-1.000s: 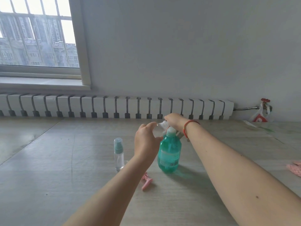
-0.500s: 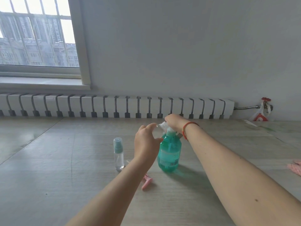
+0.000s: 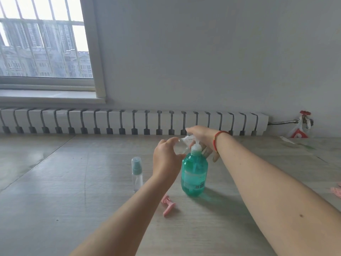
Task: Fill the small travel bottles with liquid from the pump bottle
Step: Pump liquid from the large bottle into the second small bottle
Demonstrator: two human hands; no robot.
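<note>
From the head camera I look down at a pale wood-grain table set against a grey wall. A green pump bottle stands upright near the middle of the table, well filled with teal liquid, its white collar and clear pump head on top. My right hand lies over the pump head from above, fingers bent down around it; a red cord bracelet circles that wrist. My left hand is curled around a small clear travel bottle, holding it up just beside the pump's spout, close against the green bottle's shoulder. I cannot tell how much liquid the held bottle contains.

A second small travel bottle, clear with a teal spray top under a see-through cap, stands upright on the table to the left of my left forearm, apart from the pump bottle. A pink plastic piece lies flat on the table in front of the pump bottle. Beyond the table's far edge runs a long white radiator, with a barred window above it at left.
</note>
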